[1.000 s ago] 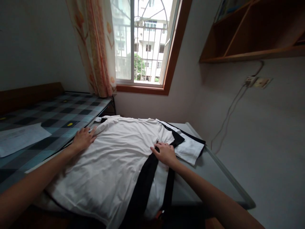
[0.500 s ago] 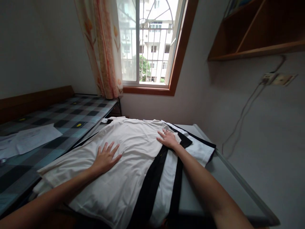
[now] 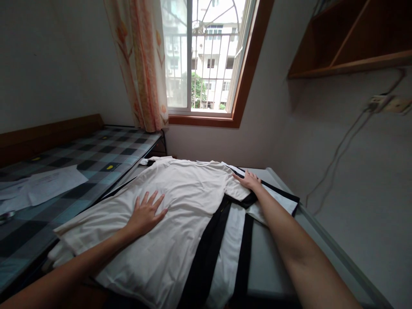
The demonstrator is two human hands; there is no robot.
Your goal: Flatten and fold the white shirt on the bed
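A cream T-shirt (image 3: 183, 201) lies spread over other clothes, its neckline toward the window and its surface lightly wrinkled. My left hand (image 3: 147, 214) rests flat on the body of the shirt with the fingers spread. Over at the shirt's right sleeve (image 3: 236, 189), my right hand (image 3: 249, 180) lies with fingers extended across the sleeve's outer edge. Beneath the shirt, black garments (image 3: 206, 249) and white garments (image 3: 227, 253) stick out in layers on the right side. My right forearm hides part of them.
The clothes lie on a grey table (image 3: 270, 257) against the wall. At left stands a bed with a checked mattress (image 3: 128, 148) and paper sheets (image 3: 48, 184) on it. A wooden shelf (image 3: 350, 64) and a socket with a hanging cable (image 3: 337, 150) are on the right wall.
My right hand has moved outward to the right, from the shirt's shoulder area to the sleeve, which now lies more spread out. My left hand stays on the shirt. The view has shifted slightly.
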